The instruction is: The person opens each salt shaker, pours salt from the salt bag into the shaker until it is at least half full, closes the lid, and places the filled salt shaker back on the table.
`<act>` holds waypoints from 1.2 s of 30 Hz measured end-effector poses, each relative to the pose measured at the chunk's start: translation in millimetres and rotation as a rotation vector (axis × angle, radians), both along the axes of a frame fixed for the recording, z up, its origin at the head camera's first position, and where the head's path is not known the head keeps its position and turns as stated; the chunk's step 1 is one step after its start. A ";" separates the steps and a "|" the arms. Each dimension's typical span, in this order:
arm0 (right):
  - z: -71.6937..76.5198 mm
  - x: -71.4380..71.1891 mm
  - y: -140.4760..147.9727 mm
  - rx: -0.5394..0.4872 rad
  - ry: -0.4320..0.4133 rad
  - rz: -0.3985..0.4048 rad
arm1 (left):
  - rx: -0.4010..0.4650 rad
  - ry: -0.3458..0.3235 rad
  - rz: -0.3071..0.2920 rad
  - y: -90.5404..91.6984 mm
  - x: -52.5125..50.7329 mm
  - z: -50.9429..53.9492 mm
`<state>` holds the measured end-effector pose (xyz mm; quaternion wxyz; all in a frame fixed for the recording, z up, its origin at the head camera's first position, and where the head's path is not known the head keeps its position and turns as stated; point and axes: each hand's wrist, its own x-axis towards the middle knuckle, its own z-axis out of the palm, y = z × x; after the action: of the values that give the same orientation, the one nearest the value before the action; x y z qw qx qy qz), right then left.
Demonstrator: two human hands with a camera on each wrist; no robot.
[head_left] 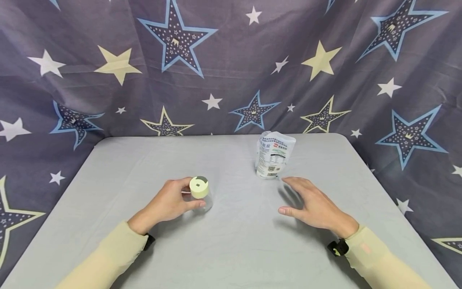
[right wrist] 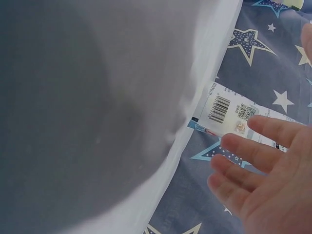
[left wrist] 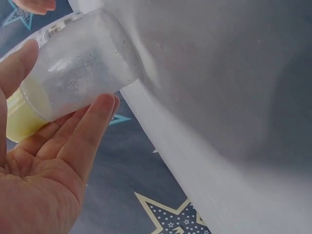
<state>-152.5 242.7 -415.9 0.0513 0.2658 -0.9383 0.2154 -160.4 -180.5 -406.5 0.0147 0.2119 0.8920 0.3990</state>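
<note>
A clear jar with a pale yellow lid stands on the table at the left of centre. My left hand holds it, thumb on the near side and fingers round the far side. In the left wrist view the jar's see-through body lies between thumb and fingers. A white printed pouch, apparently salt, stands upright farther back, right of centre. My right hand hovers just in front of it, fingers spread and holding nothing. The right wrist view shows the pouch's barcode side beyond the fingertips.
A pale grey cloth covers the table. Behind it and at both sides hangs a dark curtain with stars. Dark bands with small devices sit on both wrists, at the cuffs of light yellow sleeves.
</note>
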 end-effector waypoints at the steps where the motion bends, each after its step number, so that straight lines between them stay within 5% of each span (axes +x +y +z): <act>1: 0.1 0.1 -0.3 0.000 0.001 0.000 | -0.001 0.000 -0.001 0.8 0.0 -0.1; 36: -0.9 0.7 -10.0 -0.006 0.002 0.025 | 0.046 0.028 -0.085 26.6 2.7 -0.8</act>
<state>-151.8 232.7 -416.8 0.0505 0.2775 -0.9341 0.2187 -157.7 -153.9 -407.3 0.0142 0.2553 0.8731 0.4152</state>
